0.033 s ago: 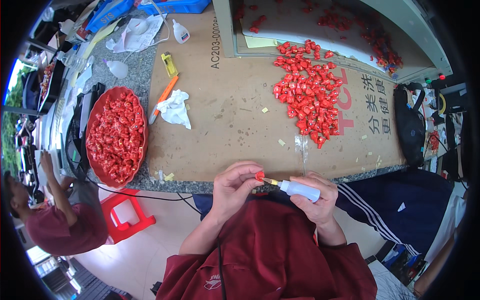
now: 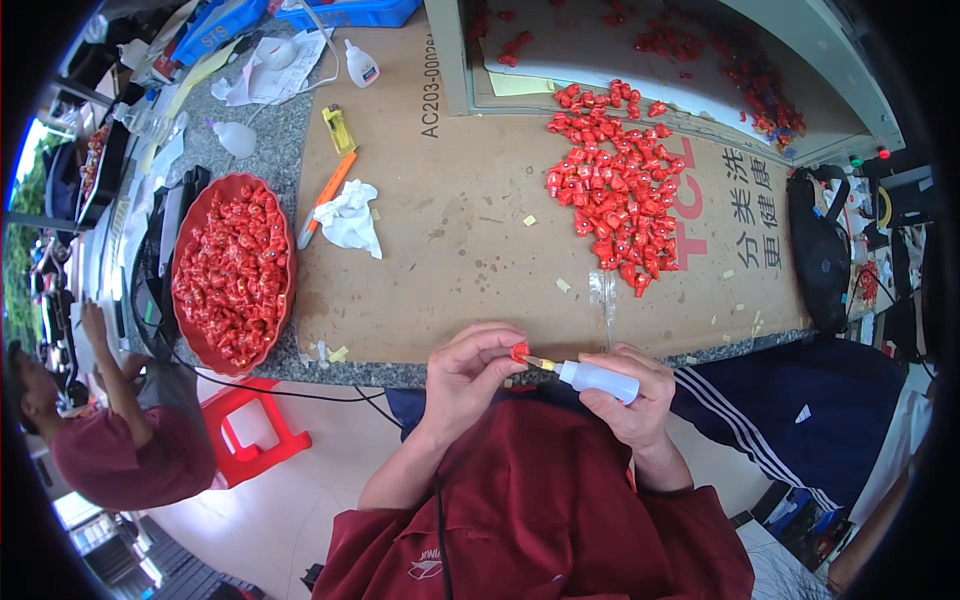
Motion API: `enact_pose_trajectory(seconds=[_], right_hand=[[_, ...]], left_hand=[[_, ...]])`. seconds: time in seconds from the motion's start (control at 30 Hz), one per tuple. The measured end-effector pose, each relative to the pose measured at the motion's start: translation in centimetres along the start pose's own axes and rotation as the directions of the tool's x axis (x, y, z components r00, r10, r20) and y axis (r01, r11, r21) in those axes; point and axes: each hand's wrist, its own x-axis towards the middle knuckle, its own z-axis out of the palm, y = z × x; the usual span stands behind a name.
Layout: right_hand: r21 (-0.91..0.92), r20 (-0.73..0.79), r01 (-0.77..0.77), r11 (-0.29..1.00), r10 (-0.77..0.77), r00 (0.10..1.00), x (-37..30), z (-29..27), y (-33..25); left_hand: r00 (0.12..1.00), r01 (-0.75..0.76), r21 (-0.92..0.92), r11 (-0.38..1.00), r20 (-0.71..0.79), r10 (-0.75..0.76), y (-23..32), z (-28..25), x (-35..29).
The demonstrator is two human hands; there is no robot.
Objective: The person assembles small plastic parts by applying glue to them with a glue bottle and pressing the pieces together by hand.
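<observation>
Between the thumb and fingers of my left hand is a small red plastic part, just past the near edge of the bench. My right hand grips a translucent squeeze bottle with a yellow-based needle tip. The needle points left and meets the red part; whether liquid flows is too small to tell. Ahead on the cardboard lies a loose pile of similar red parts. More of them fill a red scalloped tray on the left.
An orange cutter, a crumpled white tissue and a yellow lighter lie on the cardboard sheet. A white bottle stands farther back. A grey-framed box holds more red parts. Another person sits at left, beside a red stool.
</observation>
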Motion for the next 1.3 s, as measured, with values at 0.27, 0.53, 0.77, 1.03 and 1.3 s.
enact_pose_trajectory(seconds=[0.27,0.53,0.77,1.03,1.3], right_hand=[[0.004,-0.019,-0.071,0.998,0.071,0.997,0.12,0.4,-0.27],[-0.024,0.0,-0.013,1.0,0.013,1.0,0.05,-0.16,-0.23],[-0.042,0.025,-0.007,0.999,0.008,1.0,0.27,-0.08,-0.36],[-0.035,-0.001,-0.024,0.999,0.024,1.0,0.37,-0.18,-0.24],[-0.053,-0.023,-0.039,0.998,0.038,0.999,0.35,-0.25,-0.01]], left_hand=[[1.0,-0.012,0.028,1.0,0.005,0.011,-0.06,0.02,0.02],[0.998,-0.026,-0.01,1.0,-0.057,0.025,0.05,0.03,0.05],[0.996,-0.047,-0.009,0.999,-0.082,0.046,0.1,0.04,0.21],[0.994,-0.029,-0.003,1.0,-0.101,0.029,0.21,0.08,0.13],[0.998,-0.046,0.074,0.996,-0.047,0.049,0.21,-0.21,0.06]])
